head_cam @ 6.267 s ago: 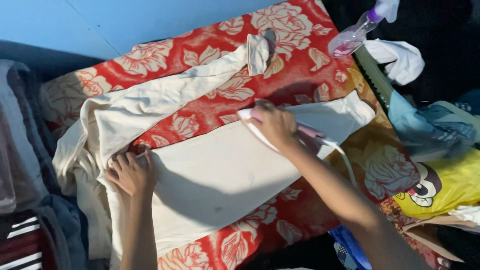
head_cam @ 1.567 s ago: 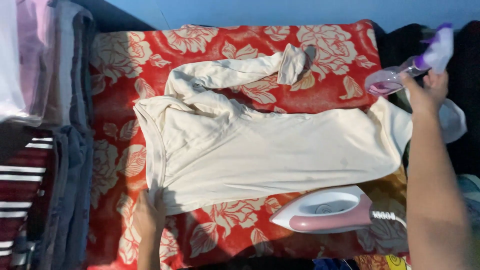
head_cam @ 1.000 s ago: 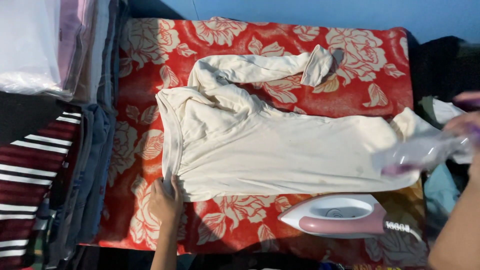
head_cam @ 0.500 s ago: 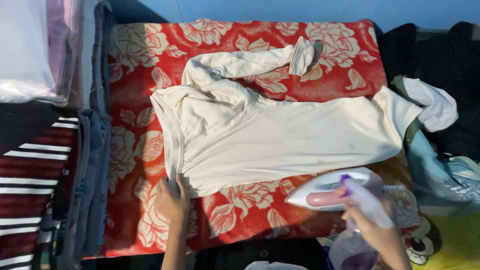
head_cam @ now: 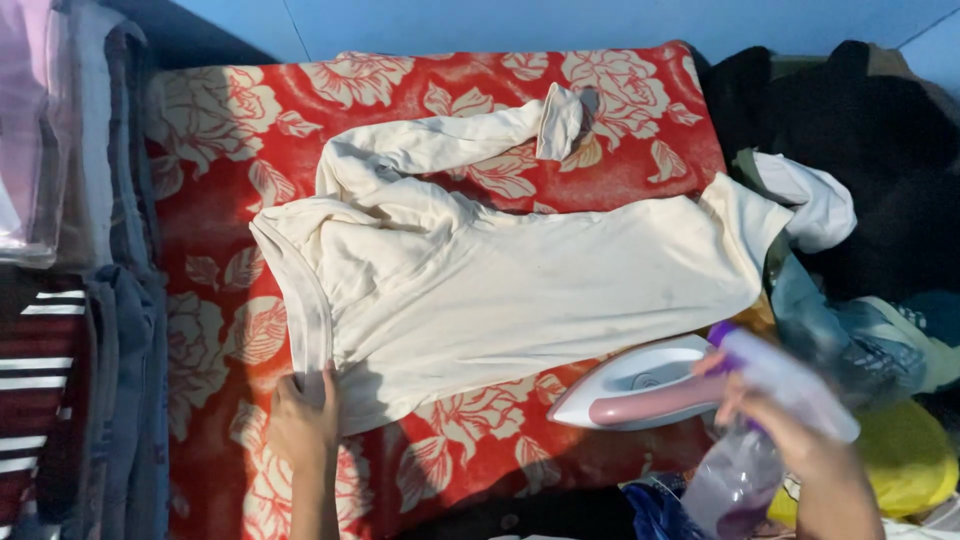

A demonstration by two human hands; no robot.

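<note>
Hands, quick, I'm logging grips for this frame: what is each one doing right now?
Left hand: open, fingers pressing the edge of the cream shirt.
Right hand: closed around the clear spray bottle, beside the white and pink iron.

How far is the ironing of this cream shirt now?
Done: the cream shirt lies spread on the red flowered cloth. In hand: the right hand holds a spray bottle; the left hand pins the hem. Left: the sleeve looks creased, and the iron rests aside.

The right hand (head_cam: 800, 440) is down at the near right now, spray bottle (head_cam: 760, 440) swung from beyond the shirt (head_cam: 520, 290) to just in front of the iron (head_cam: 640, 385). The left hand (head_cam: 303, 425) slides slightly right along the shirt's near edge.
</note>
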